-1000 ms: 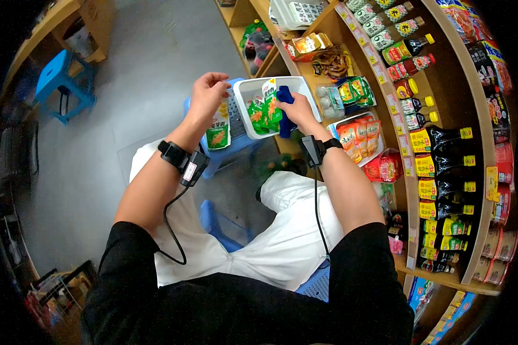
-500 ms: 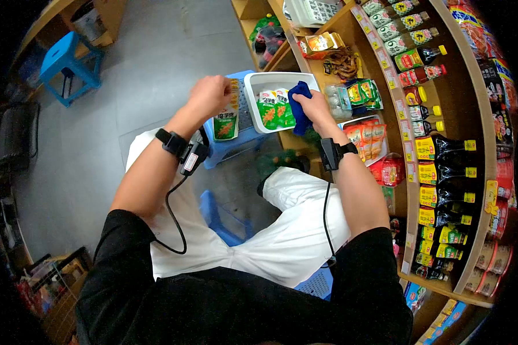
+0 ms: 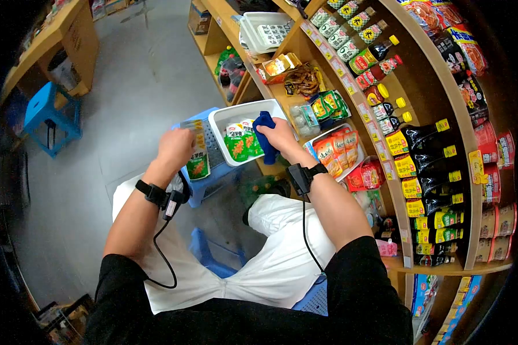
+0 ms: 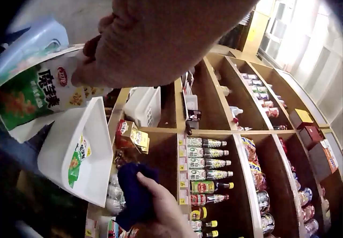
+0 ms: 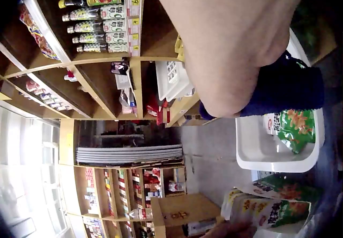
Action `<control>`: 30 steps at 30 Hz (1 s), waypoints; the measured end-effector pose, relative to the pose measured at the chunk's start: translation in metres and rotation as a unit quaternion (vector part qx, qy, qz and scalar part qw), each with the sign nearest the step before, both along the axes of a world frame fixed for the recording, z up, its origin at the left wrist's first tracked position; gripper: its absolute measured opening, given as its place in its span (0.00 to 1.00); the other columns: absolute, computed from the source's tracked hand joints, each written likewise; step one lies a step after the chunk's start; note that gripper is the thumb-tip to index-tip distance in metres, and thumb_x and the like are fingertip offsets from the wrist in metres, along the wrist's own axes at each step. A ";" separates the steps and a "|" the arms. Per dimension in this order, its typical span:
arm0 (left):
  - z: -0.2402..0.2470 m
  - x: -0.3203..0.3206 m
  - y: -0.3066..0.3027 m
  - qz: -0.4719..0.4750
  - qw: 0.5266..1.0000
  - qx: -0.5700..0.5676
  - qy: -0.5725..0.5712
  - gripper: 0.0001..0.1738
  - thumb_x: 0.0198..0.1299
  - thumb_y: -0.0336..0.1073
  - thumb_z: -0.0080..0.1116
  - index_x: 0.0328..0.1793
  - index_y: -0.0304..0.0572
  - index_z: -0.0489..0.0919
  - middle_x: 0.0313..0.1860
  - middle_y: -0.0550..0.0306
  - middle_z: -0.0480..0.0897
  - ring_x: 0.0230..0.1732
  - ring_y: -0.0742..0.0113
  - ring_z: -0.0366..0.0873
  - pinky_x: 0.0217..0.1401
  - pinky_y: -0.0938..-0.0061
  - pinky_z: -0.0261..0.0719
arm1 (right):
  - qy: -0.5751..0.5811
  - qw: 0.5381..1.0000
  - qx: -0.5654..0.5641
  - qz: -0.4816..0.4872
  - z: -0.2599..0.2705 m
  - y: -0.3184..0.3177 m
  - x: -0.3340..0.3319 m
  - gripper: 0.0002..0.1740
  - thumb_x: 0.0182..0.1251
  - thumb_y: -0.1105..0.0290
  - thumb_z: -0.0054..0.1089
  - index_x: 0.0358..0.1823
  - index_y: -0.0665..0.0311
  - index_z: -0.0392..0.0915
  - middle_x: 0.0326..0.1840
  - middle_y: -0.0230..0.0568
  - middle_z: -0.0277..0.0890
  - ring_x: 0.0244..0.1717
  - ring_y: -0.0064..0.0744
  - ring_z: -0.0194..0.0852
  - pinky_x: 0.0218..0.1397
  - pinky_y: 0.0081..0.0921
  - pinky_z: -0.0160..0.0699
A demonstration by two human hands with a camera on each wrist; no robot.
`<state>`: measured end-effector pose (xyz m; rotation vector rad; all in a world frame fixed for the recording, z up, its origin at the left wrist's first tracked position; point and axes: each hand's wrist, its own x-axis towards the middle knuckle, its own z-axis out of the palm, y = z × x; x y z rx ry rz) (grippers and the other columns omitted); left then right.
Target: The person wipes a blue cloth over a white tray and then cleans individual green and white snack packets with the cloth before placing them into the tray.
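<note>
The left hand (image 3: 175, 148) pinches the top of a green and white snack packet (image 3: 198, 161), which stands over the blue stool (image 3: 213, 183); in the left wrist view that packet (image 4: 37, 93) shows close up. The right hand (image 3: 281, 138) grips a dark blue cloth (image 3: 265, 141) at the right side of a white tub (image 3: 217, 122). Green packets (image 3: 242, 141) lie inside the tub. In the right wrist view the cloth (image 5: 289, 85) hangs above the tub (image 5: 276, 165), partly hidden behind the right hand (image 5: 230, 45).
Shelves on the right carry sauce bottles (image 3: 411, 167). Beside the tub are a tray of orange packets (image 3: 335, 150), green packets and a brown bundle (image 3: 305, 80). A second blue stool (image 3: 52, 118) stands on the floor at the left.
The left hand has lowered from its raised position onto the packet's top and now holds it. The right hand keeps the cloth at the tub's side. The head view has shifted.
</note>
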<state>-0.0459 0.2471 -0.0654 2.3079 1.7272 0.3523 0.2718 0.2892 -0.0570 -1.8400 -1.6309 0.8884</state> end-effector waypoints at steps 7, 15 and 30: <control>-0.007 0.005 -0.003 0.009 1.000 0.030 -0.003 0.04 0.52 0.30 0.67 0.35 0.44 0.89 0.40 0.45 0.88 0.43 0.44 0.88 0.44 0.53 0.86 | 0.005 1.000 -0.022 -0.005 -0.013 0.005 0.008 0.23 0.61 0.57 0.73 0.47 0.70 0.85 0.40 0.52 0.88 0.39 0.47 0.89 0.47 0.39 0.84; -0.020 0.006 0.001 0.010 0.997 0.074 0.014 0.08 0.51 0.35 0.72 0.35 0.44 0.85 0.40 0.50 0.88 0.44 0.45 0.87 0.44 0.53 0.85 | -0.004 1.000 -0.022 -0.008 -0.001 -0.002 0.009 0.23 0.59 0.55 0.74 0.43 0.69 0.85 0.40 0.53 0.88 0.40 0.49 0.89 0.47 0.40 0.84; 0.000 0.004 0.004 -0.046 0.973 -0.017 -0.226 0.10 0.66 0.36 0.63 0.40 0.34 0.81 0.35 0.42 0.86 0.38 0.47 0.86 0.43 0.60 0.83 | -0.027 0.999 -0.016 -0.010 -0.002 -0.006 0.015 0.25 0.60 0.52 0.74 0.43 0.70 0.85 0.40 0.54 0.88 0.42 0.50 0.89 0.49 0.41 0.84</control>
